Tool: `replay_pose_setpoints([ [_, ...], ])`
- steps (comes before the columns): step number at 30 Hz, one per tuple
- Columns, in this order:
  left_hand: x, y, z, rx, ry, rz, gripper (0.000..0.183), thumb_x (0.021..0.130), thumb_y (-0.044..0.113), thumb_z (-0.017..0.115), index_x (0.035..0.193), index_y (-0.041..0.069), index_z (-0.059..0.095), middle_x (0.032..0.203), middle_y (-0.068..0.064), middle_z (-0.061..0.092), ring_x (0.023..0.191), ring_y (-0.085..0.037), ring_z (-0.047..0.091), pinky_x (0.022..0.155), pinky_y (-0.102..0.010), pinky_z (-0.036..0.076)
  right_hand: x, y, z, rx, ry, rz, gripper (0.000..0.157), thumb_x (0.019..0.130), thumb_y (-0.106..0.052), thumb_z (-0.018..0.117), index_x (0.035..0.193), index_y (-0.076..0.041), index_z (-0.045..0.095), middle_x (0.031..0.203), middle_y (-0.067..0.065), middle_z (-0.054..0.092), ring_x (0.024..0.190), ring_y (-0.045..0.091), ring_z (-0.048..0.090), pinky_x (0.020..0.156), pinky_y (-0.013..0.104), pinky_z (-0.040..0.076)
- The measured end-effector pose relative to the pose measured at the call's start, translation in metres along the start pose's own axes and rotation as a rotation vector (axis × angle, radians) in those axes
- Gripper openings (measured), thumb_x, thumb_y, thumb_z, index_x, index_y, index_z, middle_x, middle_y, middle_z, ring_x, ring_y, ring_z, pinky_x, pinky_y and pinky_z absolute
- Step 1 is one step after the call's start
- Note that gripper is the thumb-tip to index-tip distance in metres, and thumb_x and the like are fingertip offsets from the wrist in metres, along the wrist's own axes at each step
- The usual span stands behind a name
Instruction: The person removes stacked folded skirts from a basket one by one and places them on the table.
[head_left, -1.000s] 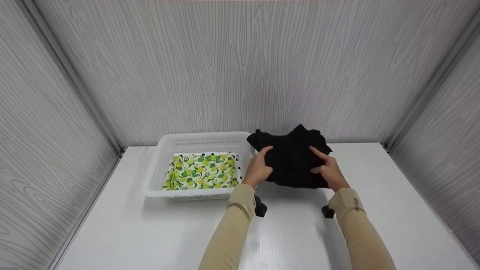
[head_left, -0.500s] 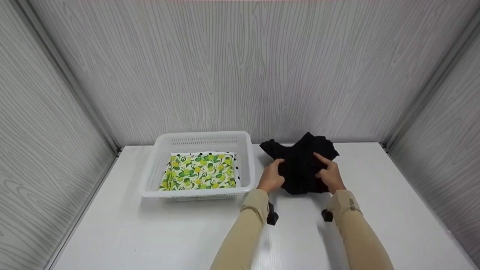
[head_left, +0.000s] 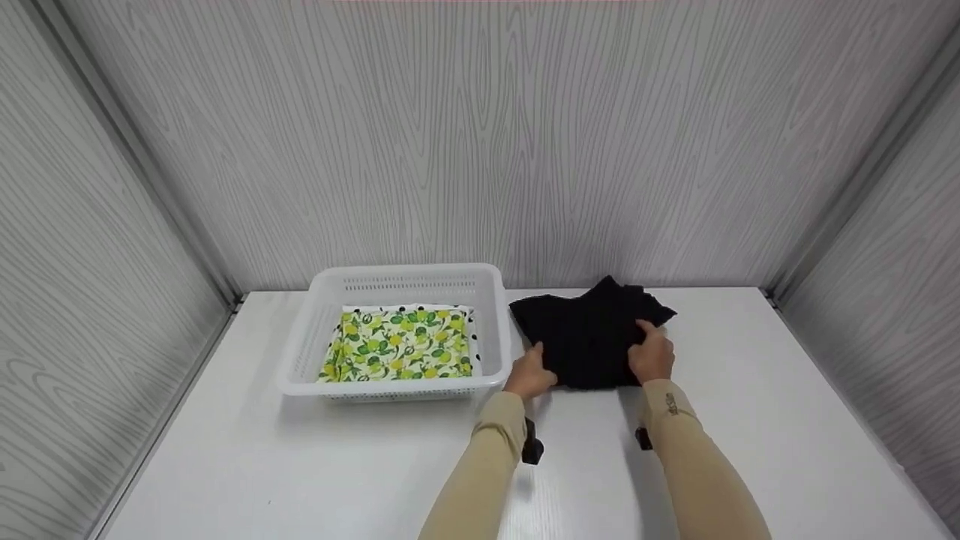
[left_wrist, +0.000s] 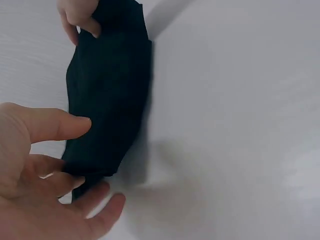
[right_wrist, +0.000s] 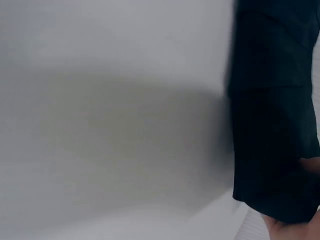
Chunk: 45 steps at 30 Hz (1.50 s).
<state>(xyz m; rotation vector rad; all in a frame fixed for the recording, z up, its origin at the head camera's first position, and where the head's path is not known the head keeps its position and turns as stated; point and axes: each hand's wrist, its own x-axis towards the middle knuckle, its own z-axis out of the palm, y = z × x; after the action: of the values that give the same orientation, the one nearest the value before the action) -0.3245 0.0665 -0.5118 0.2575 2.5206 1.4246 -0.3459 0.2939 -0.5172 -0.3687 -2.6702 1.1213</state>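
Observation:
A black folded garment (head_left: pixel 589 341) lies on the white table to the right of the basket, its far edge uneven and peaked. At its near left edge is my left hand (head_left: pixel 531 375), thumb and fingers loosely spread; the left wrist view shows the thumb (left_wrist: pixel 75 126) over the cloth and some fingers at and beneath its corner. My right hand (head_left: pixel 652 356) holds the garment's right side. Its thumb lies on top, with fingers under the edge in the right wrist view, where most of the hand (right_wrist: pixel 295 231) is cut off.
A white plastic basket (head_left: pixel 397 386) stands left of the garment, close to my left hand. Inside lies folded lemon-print cloth (head_left: pixel 405 345) above a white piece with black dots. Grey wood-grain walls (head_left: pixel 480 150) enclose the white table (head_left: pixel 337 465) at the back and sides.
The garment has come down toward the table and spread flatter. My left hand has slid to its near left edge; my right hand has shifted lower along the right side. The basket stays put.

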Motion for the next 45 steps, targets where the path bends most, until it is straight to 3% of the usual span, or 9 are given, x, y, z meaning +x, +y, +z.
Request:
replay_pose_setpoints([
  [6, -0.002, -0.011, -0.002, -0.01, -0.055, -0.048, 0.076, 0.087, 0.002, 0.062, 0.153, -0.014, 0.027, 0.158, -0.036, 0.02, 0.148, -0.042, 0.023, 0.118, -0.044, 0.027, -0.003, 0.01, -0.007, -0.132, -0.15, -0.004, 0.051, 0.097, -0.001, 0.05, 0.146, 0.011, 0.043, 0.146, 0.038, 0.042, 0.13, 0.053, 0.045, 0.105, 0.06, 0.04],
  [11, -0.006, -0.002, -0.004, 0.096, -0.049, -0.032, 0.073, 0.093, 0.008, 0.06, 0.156, -0.009, 0.027, 0.161, -0.036, 0.007, 0.15, -0.044, 0.016, 0.117, -0.046, 0.029, -0.004, 0.001, -0.016, -0.165, -0.115, -0.022, 0.051, 0.095, -0.003, 0.051, 0.142, 0.015, 0.045, 0.14, 0.04, 0.047, 0.128, 0.053, 0.046, 0.105, 0.06, 0.04],
  [15, -0.011, 0.018, -0.006, 0.24, -0.077, 0.04, 0.066, 0.098, 0.015, 0.061, 0.156, -0.002, 0.034, 0.161, -0.027, 0.026, 0.146, -0.042, 0.028, 0.114, -0.047, 0.034, -0.003, -0.011, -0.022, -0.144, -0.058, -0.058, 0.047, 0.095, -0.003, 0.053, 0.138, 0.015, 0.05, 0.136, 0.039, 0.05, 0.125, 0.053, 0.049, 0.102, 0.06, 0.042],
  [19, -0.016, 0.041, -0.012, 0.297, -0.136, 0.126, 0.053, 0.1, 0.018, 0.062, 0.15, 0.005, 0.048, 0.143, -0.016, 0.057, 0.125, -0.028, 0.057, 0.103, -0.039, 0.046, -0.002, -0.025, -0.027, -0.107, -0.049, -0.084, 0.044, 0.097, -0.004, 0.056, 0.138, 0.012, 0.053, 0.138, 0.035, 0.052, 0.124, 0.05, 0.052, 0.099, 0.059, 0.045],
  [22, -0.022, 0.055, -0.019, 0.329, -0.147, 0.175, 0.044, 0.101, 0.02, 0.061, 0.144, 0.009, 0.057, 0.131, -0.011, 0.066, 0.114, -0.023, 0.064, 0.095, -0.037, 0.051, -0.004, -0.035, -0.032, -0.085, -0.059, -0.094, 0.044, 0.098, -0.006, 0.057, 0.138, 0.011, 0.053, 0.136, 0.034, 0.054, 0.123, 0.048, 0.053, 0.1, 0.057, 0.045],
  [27, -0.028, 0.061, -0.035, 0.366, -0.047, 0.236, 0.038, 0.103, 0.019, 0.059, 0.139, 0.008, 0.062, 0.129, -0.011, 0.067, 0.112, -0.024, 0.066, 0.09, -0.039, 0.054, -0.007, -0.049, -0.037, -0.057, -0.069, -0.122, 0.042, 0.097, -0.006, 0.059, 0.136, 0.009, 0.056, 0.132, 0.033, 0.057, 0.123, 0.047, 0.054, 0.102, 0.056, 0.043],
  [31, -0.03, 0.056, -0.053, 0.286, 0.034, 0.239, 0.035, 0.103, 0.018, 0.059, 0.136, 0.007, 0.063, 0.13, -0.013, 0.066, 0.114, -0.026, 0.064, 0.092, -0.042, 0.053, -0.01, -0.056, -0.038, -0.035, -0.08, -0.142, 0.04, 0.097, -0.006, 0.061, 0.135, 0.009, 0.057, 0.132, 0.032, 0.058, 0.124, 0.047, 0.053, 0.104, 0.056, 0.041],
  [36, -0.035, 0.046, -0.076, 0.205, 0.085, 0.237, 0.033, 0.104, 0.017, 0.058, 0.134, 0.005, 0.063, 0.129, -0.017, 0.064, 0.116, -0.03, 0.062, 0.095, -0.045, 0.051, -0.012, -0.063, -0.038, -0.001, -0.084, -0.158, 0.041, 0.097, -0.005, 0.062, 0.134, 0.01, 0.057, 0.132, 0.033, 0.058, 0.122, 0.047, 0.055, 0.103, 0.055, 0.043],
  [45, -0.047, 0.025, -0.102, 0.307, 0.18, 0.24, 0.033, 0.102, 0.016, 0.06, 0.132, 0.002, 0.064, 0.124, -0.018, 0.066, 0.112, -0.032, 0.063, 0.09, -0.047, 0.053, -0.018, -0.072, -0.038, 0.06, -0.072, -0.189, 0.043, 0.095, -0.006, 0.065, 0.134, 0.011, 0.058, 0.129, 0.033, 0.061, 0.114, 0.044, 0.063, 0.097, 0.052, 0.05],
])
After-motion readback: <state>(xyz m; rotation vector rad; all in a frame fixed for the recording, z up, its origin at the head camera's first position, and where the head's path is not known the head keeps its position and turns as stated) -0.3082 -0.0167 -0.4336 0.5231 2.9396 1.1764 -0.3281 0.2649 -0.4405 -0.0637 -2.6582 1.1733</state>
